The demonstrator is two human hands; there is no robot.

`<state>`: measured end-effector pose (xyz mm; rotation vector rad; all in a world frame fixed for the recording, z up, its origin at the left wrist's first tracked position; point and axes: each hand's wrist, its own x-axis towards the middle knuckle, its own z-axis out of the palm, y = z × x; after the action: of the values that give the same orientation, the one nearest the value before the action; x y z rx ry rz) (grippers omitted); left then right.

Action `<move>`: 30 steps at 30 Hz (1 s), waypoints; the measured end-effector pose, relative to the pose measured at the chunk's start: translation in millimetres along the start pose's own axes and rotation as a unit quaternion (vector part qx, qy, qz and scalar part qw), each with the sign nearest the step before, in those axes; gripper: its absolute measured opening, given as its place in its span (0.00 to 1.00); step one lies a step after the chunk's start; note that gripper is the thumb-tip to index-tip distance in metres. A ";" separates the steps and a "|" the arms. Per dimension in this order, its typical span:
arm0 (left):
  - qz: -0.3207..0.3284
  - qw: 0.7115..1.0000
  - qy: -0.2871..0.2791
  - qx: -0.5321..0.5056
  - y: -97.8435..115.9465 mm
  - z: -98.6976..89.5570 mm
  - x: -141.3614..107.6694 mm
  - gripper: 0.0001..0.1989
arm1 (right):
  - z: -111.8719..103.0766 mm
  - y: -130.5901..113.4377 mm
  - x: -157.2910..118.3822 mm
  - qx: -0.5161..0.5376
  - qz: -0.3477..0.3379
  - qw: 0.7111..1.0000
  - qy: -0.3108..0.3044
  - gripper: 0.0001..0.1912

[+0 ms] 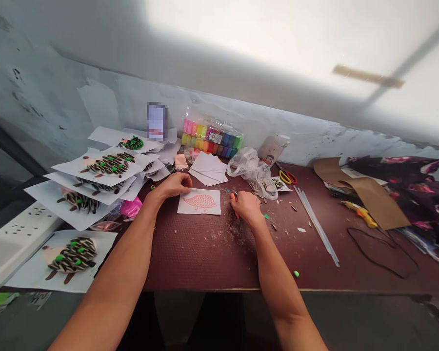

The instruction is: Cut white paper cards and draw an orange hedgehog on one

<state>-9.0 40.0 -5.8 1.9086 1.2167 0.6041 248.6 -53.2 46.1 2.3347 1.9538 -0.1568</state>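
Observation:
A small white paper [183, 207] lies on the dark red tabletop, with a hedgehog drawing [200, 202] in orange lines on it. My left hand [174, 185] rests at the paper's upper left edge, fingers curled, thumb against it, holding it flat. To the right of the paper, my right hand [248, 205] is closed around an orange pen [235, 208], much of which the fingers hide. Several loose white sheets [208, 168] lie just behind the drawing. Husk-like debris [234, 229] is scattered below my right hand.
Finished hedgehog pictures [109, 163] are stacked at left, another [73, 256] in front. Behind stand a phone [157, 122], colored clay packs [212, 139] and a white container [274, 148]. Rightward lie a plastic bag [254, 168], scissors [287, 176], glue sticks [316, 226] and a yellow glue gun [360, 213].

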 end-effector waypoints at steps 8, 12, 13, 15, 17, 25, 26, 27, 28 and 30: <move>0.001 1.000 -0.014 0.017 -0.8 -0.1 0.4 0.09 | -3.2 -2.8 -0.3 -0.012 0.017 1.000 0.001 0.21; -0.018 0.999 -0.026 0.029 2.2 -1.2 -0.2 0.10 | -5.2 -3.0 -1.4 -0.014 0.012 1.000 -0.019 0.19; -0.022 0.999 -0.026 0.033 3.0 -1.2 -0.4 0.10 | -4.5 -2.8 -1.3 -0.013 0.009 1.000 -0.015 0.19; -0.024 0.999 -0.024 0.039 4.7 -1.0 -1.0 0.09 | -2.1 -2.3 -0.5 -0.012 0.008 1.000 -0.003 0.20; -0.022 0.999 -0.022 0.038 5.9 -0.7 -1.7 0.08 | 0.4 -2.1 0.5 -0.014 0.009 1.000 0.006 0.21; -0.008 0.998 0.012 0.060 6.1 1.7 -1.1 0.09 | 0.1 -5.6 -0.2 -0.013 0.008 0.999 0.049 0.17; -0.008 0.998 0.016 0.064 6.1 2.5 -0.6 0.09 | 0.3 -6.9 -0.5 -0.010 0.002 0.998 0.056 0.17; -0.009 0.998 0.016 0.067 6.0 3.4 -0.2 0.09 | 1.0 -8.5 -0.8 -0.006 -0.006 0.998 0.061 0.16; -0.010 0.997 0.016 0.069 5.9 4.3 0.3 0.09 | 2.2 -10.4 -1.2 -0.004 -0.018 0.998 0.066 0.16; -0.010 0.997 0.017 0.070 5.5 5.6 1.2 0.09 | 5.8 -15.3 -2.2 -0.002 -0.047 0.997 0.068 0.16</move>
<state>-1.4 37.8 -4.7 2.0072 1.3288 0.5557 233.1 -53.5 40.6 2.3087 2.1262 -0.0009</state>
